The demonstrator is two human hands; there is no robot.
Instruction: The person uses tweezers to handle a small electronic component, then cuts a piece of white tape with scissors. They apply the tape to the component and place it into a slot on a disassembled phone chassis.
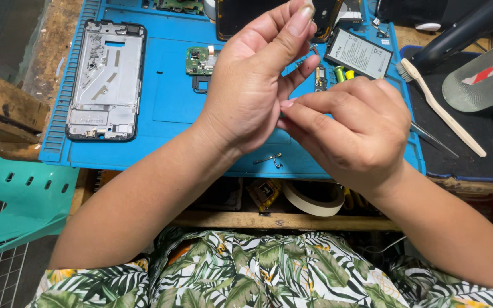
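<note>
Head view: left hand and right hand touch above blue mat.

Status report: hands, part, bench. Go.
Left hand and right hand raised together, fingers pinching something too small to identify. Tweezers under right hand. Phone frame untouched on blue mat.

Blue work mat, bare phone frame, green circuit board, battery, wooden brush, tape roll

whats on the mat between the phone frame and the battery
In the head view, a small green circuit board lies between the phone frame and the battery, with the raised left hand hiding much of that stretch.
</note>
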